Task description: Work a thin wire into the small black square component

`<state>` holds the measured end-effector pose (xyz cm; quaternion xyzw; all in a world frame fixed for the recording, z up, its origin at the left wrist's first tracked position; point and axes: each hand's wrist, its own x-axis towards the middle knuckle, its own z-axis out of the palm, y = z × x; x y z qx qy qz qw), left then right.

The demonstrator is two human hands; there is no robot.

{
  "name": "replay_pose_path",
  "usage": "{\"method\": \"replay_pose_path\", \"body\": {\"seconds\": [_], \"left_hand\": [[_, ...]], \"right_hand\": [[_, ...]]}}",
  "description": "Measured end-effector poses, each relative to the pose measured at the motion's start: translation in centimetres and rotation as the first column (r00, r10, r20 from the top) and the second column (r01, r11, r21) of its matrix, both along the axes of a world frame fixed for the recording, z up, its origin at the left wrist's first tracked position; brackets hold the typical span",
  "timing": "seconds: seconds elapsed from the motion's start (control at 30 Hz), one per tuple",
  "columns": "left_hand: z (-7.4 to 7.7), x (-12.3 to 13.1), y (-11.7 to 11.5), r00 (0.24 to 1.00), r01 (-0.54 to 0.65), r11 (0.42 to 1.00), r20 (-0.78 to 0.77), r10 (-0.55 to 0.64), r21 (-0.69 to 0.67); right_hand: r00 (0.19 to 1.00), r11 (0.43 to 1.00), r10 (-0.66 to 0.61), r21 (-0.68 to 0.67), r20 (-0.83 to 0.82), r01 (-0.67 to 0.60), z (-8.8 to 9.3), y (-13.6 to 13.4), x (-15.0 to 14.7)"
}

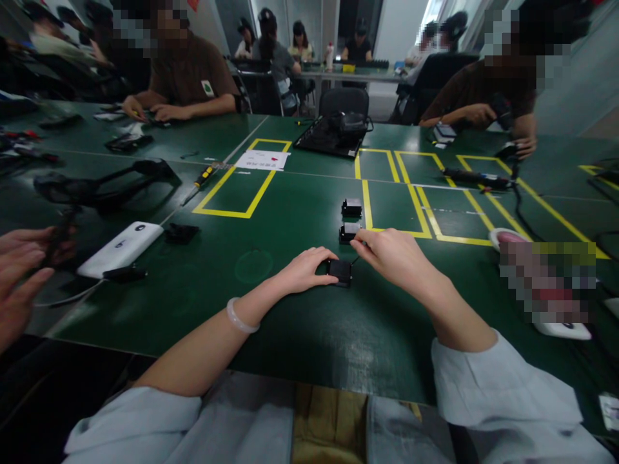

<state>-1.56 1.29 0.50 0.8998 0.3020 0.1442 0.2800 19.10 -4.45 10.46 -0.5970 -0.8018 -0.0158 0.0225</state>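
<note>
On the green table (pixel 290 322), a small black box-shaped part (pixel 340 272) lies between my hands. My left hand (pixel 309 270) grips it from the left, thumb at the near side and fingers at the far side. From the right, my right hand (pixel 394 258) pinches a thin dark tool whose tip reaches the part's right side; its kind is too small to make out. Just beyond, a black part with a grey top (pixel 349 232) sits close to my right fingertips. Behind that stands another similar part (pixel 351 207).
Yellow tape outlines (pixel 222 212) mark the table. At left lie a white power bank (pixel 120 248), a black piece (pixel 181 232) and a yellow-black screwdriver (pixel 204 176). A black tray (pixel 331 138) sits at the back. A co-worker's hands (pixel 24 277) are at far left; others work opposite.
</note>
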Motion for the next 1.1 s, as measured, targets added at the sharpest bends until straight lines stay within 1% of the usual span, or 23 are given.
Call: {"method": "replay_pose_path", "body": {"seconds": [0.13, 0.33, 0.5, 0.63, 0.7, 0.87, 1.0, 1.1], "left_hand": [[-0.06, 0.1, 0.07, 1.0, -0.004, 1.0, 0.013, 0.004, 0.0], [0.02, 0.25, 0.11, 1.0, 0.002, 1.0, -0.001, -0.002, 0.0], [-0.13, 0.23, 0.18, 1.0, 0.009, 1.0, 0.021, -0.009, 0.002], [-0.18, 0.2, 0.18, 1.0, 0.006, 1.0, 0.014, -0.006, 0.004], [-0.17, 0.18, 0.18, 1.0, 0.001, 1.0, 0.007, -0.001, 0.006], [-0.21, 0.06, 0.19, 1.0, 0.004, 1.0, 0.008, -0.004, 0.015], [-0.19, -0.05, 0.17, 1.0, 0.0, 1.0, 0.0, 0.0, 0.021], [-0.11, -0.16, 0.14, 1.0, -0.002, 1.0, 0.002, 0.002, 0.016]], "right_hand": [[0.999, 1.0, 0.023, 0.009, -0.022, -0.023, 0.03, 0.02, 0.4], [0.992, 0.997, 0.072, 0.021, -0.101, -0.07, 0.47, -0.1, 0.98], [0.994, 0.996, 0.087, 0.005, -0.068, -0.087, 0.57, -0.3, 0.96], [0.985, 0.992, 0.129, 0.013, -0.115, -0.129, 0.55, -0.32, 0.73], [0.988, 0.994, 0.113, 0.02, -0.107, -0.112, 0.49, -0.23, 0.54], [0.999, 1.0, 0.017, 0.013, 0.028, -0.017, 0.13, 0.08, 0.14], [0.998, 0.999, 0.038, 0.037, -0.053, -0.036, -0.13, 0.08, 0.33], [0.991, 0.997, 0.07, 0.027, -0.115, -0.067, -0.05, -0.02, 0.54]]}}
